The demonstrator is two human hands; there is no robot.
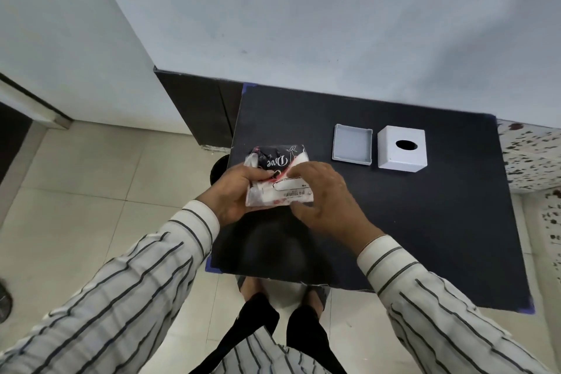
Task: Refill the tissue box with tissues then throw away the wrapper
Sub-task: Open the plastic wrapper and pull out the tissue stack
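Left hand (232, 191) grips the left end of the tissue pack (277, 179), fingers wrapped over its top edge; right hand (321, 197) is closed on the right side, thumb and fingertips pinching the wrapper near the printed label. Pack is held in the air over the front-left of the black tabletop (425, 222), well apart from the white box (402, 149) and its open lid (352, 144) at the back right. Handling, as I judge it: light, soft, compressible stack in thin slick film, crinkled at the far end. Film will slip and stretch, so pinch it at a seam or loose fold, not the flat face. Hold the stack by its ends with light squeeze; tissues tear and fan out easily once bare. Box looks rigid and light, likely to slide when stuffed, so brace it.
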